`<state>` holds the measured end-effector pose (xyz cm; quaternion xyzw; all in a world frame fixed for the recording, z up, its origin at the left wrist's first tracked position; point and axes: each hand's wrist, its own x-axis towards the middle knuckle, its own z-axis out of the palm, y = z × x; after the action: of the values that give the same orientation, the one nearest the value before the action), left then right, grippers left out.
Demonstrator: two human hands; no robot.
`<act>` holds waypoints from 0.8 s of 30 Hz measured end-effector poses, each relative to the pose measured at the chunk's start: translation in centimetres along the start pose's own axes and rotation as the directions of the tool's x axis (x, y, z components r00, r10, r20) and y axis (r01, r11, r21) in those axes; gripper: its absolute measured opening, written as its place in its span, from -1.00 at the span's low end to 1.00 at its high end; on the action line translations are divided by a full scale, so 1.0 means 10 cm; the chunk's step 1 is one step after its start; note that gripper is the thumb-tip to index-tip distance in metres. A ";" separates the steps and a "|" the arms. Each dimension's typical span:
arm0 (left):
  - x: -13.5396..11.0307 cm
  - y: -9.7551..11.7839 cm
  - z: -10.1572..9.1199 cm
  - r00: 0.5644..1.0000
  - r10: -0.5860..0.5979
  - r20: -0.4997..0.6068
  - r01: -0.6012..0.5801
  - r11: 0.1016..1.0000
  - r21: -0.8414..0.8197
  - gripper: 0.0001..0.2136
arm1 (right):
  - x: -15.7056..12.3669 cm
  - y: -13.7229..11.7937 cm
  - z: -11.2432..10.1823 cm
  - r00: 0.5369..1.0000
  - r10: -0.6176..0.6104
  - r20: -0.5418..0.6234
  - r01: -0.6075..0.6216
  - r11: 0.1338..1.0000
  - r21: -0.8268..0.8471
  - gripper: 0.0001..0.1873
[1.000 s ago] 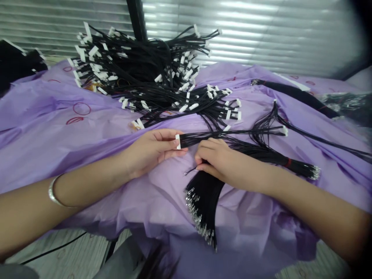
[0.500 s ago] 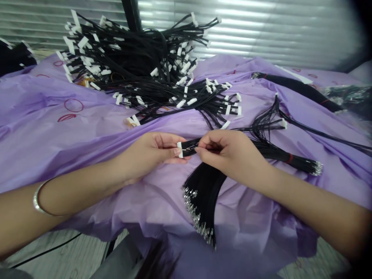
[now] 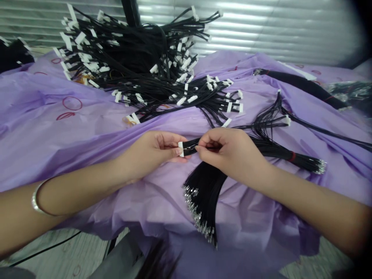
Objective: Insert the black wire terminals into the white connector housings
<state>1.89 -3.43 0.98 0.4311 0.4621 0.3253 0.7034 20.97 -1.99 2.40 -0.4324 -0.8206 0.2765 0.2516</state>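
Purple sheet (image 3: 95, 133) spans the frame; heaped black cables (image 3: 139, 50) lie upper left of centre. Mid-frame, your left hand (image 3: 154, 151) and right hand (image 3: 229, 147) both pinch: respectively a white connector (image 3: 181, 148) and a thin wire (image 3: 191, 147) (its end close by the connector).

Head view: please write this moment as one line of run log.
left hand: holds white connector; right hand: pinches wire near connector; wire end inside connector: cannot tell; nearby: fanned wire bundle on purple sheet

Passage lies over the purple sheet (image 3: 162, 193) left of the fanned black wires (image 3: 206, 193); piled wire harnesses (image 3: 130, 54) block the far side.
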 end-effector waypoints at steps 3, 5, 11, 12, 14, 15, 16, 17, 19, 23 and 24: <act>-0.01 0.02 0.02 1.000 -0.001 -0.003 0.001 1.000 0.023 -0.83 | 0.00 0.00 0.01 1.000 -0.013 -0.018 0.012 1.000 -0.025 -0.88; -0.01 0.04 0.03 1.000 -0.001 -0.008 0.001 0.999 0.034 -0.82 | 0.00 0.00 0.01 1.000 -0.015 -0.021 0.014 0.999 -0.036 -0.88; -0.01 0.03 0.02 1.000 0.002 -0.003 -0.002 0.999 0.048 -0.81 | 0.01 0.00 0.01 1.000 -0.004 -0.006 0.003 1.000 -0.020 -0.88; -0.01 0.03 0.02 1.000 0.001 -0.004 -0.001 0.999 0.047 -0.81 | 0.01 0.00 0.01 1.000 -0.007 0.000 0.007 1.000 -0.017 -0.88; 0.00 0.02 0.02 1.000 0.000 -0.006 0.001 0.999 0.043 -0.81 | 0.01 0.00 0.02 1.000 -0.019 0.009 0.019 1.000 -0.014 -0.88; 0.00 0.02 0.02 1.000 0.000 -0.008 0.000 0.999 0.044 -0.81 | 0.01 0.01 0.02 1.000 -0.024 0.012 0.024 1.000 -0.014 -0.88; 0.00 0.02 0.02 1.000 0.001 -0.009 -0.001 0.999 0.047 -0.81 | 0.01 0.01 0.03 1.000 -0.027 0.015 0.027 1.000 -0.013 -0.88; 0.00 0.02 0.02 1.000 0.006 -0.007 -0.006 0.999 0.053 -0.82 | 0.01 0.01 0.04 0.999 -0.029 0.017 0.030 0.999 -0.012 -0.88; 0.00 0.02 0.02 1.000 0.023 0.007 -0.023 0.997 0.067 -0.82 | 0.00 0.02 0.05 0.999 -0.037 0.015 0.037 0.999 -0.011 -0.88; 0.00 0.00 0.00 0.997 0.057 0.050 -0.061 0.995 0.078 -0.80 | -0.01 0.02 0.06 0.999 -0.049 0.006 0.049 0.999 -0.021 -0.88; 0.00 0.00 -0.01 0.997 0.060 0.056 -0.065 0.994 0.086 -0.80 | -0.01 0.02 0.06 0.999 -0.050 0.007 0.050 0.998 -0.025 -0.88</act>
<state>1.82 -3.41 0.93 0.4842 0.4433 0.3150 0.6854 20.73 -2.17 1.80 -0.4138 -0.8353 0.2613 0.2505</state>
